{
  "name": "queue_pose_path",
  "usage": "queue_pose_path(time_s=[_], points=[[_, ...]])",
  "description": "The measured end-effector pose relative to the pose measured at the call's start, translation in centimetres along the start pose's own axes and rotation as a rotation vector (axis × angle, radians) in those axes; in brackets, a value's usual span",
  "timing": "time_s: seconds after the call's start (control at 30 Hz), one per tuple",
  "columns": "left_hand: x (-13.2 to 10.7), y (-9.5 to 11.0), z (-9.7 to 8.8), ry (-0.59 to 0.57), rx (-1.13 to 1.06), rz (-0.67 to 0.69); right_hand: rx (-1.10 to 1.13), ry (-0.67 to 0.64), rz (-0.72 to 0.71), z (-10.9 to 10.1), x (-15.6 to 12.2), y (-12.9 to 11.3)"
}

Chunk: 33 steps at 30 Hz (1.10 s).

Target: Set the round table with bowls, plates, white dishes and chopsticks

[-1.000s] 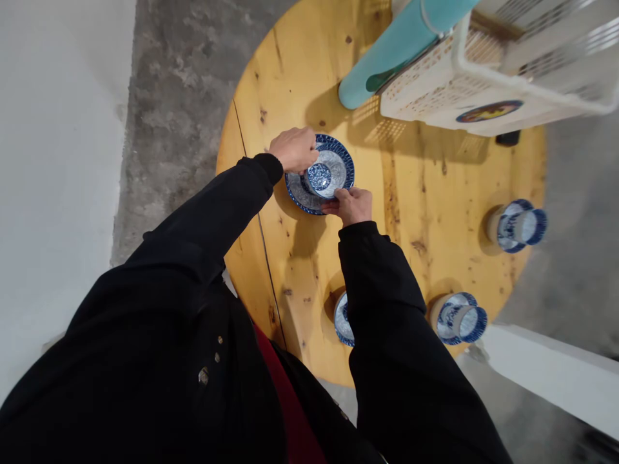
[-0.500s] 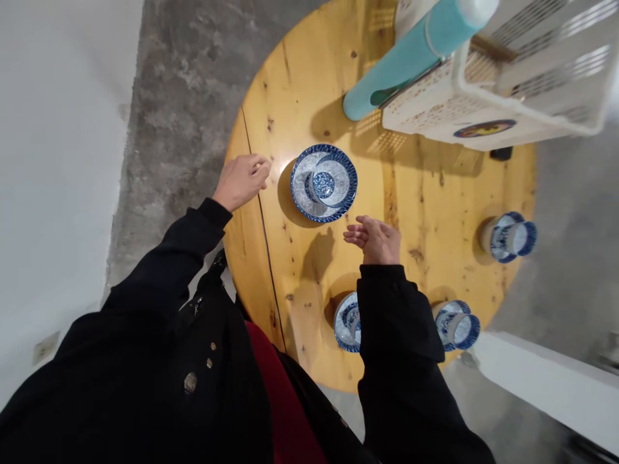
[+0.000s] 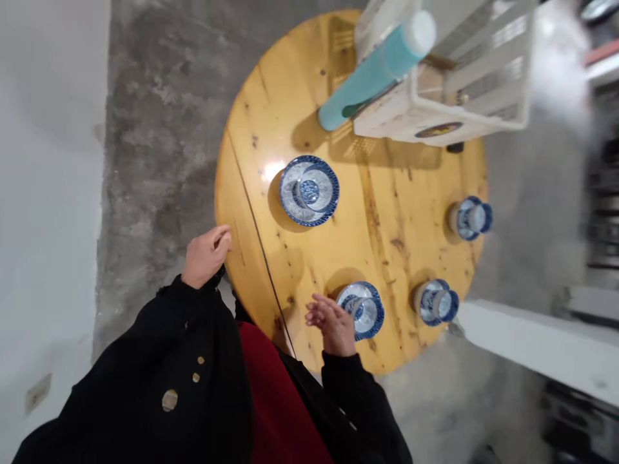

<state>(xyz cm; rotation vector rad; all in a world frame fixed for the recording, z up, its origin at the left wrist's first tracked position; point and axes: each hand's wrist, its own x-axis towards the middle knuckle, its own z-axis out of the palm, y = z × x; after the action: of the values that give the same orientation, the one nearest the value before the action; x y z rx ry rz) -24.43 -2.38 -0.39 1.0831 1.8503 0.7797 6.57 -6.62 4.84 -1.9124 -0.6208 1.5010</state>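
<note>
Blue-and-white dish stacks (image 3: 309, 191) (image 3: 368, 311) (image 3: 438, 303) (image 3: 471, 219): four; white basket (image 3: 396, 121): one; left hand (image 3: 206, 256): loosely curled, empty; right hand (image 3: 337, 327): spread, empty

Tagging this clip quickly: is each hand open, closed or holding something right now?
Left hand: loosely curled, nothing visibly held; whether fully closed, I can't tell.
Right hand: open, holding nothing.

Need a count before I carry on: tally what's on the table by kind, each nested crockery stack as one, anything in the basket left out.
Nested blue-and-white crockery stacks: 4
White plastic basket: 1
Teal cylinder with a white top: 1
Black object, partly hidden, kind unclear: 1
Total: 7
</note>
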Motion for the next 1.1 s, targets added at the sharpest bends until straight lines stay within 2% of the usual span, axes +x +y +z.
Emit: queue_pose_path(time_s=[0.1, 0.2, 0.27, 0.37, 0.47, 0.57, 0.63, 0.77, 0.87, 1.0, 1.1], points=[[0.1, 1.3, 1.1, -0.073, 0.012, 0.032, 0.074, 0.006, 0.114, 0.8, -3.2, 3.8], [0.3, 3.0, 2.5, -0.2, 0.067, 0.102, 0.13, -0.096, 0.159, 1.1, -5.1, 5.8], [0.2, 4.1, 3.5, -0.302, 0.118, 0.175, 0.16, -0.184, 0.106, 0.6, -5.7, 6.3], [-0.9, 5.5, 5.3, -0.437, 0.205, 0.248, 0.196, -0.276, -0.051, -1.2, -6.5, 7.0], [-3.4, 6.1, 7.5, -0.589, 0.24, 0.287, 0.221, -0.284, -0.135, -3.2, -7.5, 8.9], [-7.2, 5.9, 10.4, -0.754, 0.252, 0.307, 0.238, -0.209, -0.135, -5.5, -8.7, 11.8], [-10.2, 5.6, 12.6, -0.821, 0.251, 0.309, 0.248, -0.16, -0.161, -7.3, -9.7, 13.8], [-17.1, 5.8, 17.6, -0.888, 0.279, 0.362, 0.277, -0.14, -0.28, -12.1, -12.3, 17.5], [-23.0, 6.5, 21.9, -0.913, 0.335, 0.418, 0.298, -0.093, -0.296, -16.5, -14.7, 20.8], [-30.9, 7.7, 27.4, -1.011, 0.457, 0.501, 0.441, 0.185, -0.248, -23.3, -17.9, 27.0], [-35.6, 8.9, 30.6, -1.128, 0.527, 0.586, 0.487, 0.366, -0.2, -29.0, -19.6, 31.4]])
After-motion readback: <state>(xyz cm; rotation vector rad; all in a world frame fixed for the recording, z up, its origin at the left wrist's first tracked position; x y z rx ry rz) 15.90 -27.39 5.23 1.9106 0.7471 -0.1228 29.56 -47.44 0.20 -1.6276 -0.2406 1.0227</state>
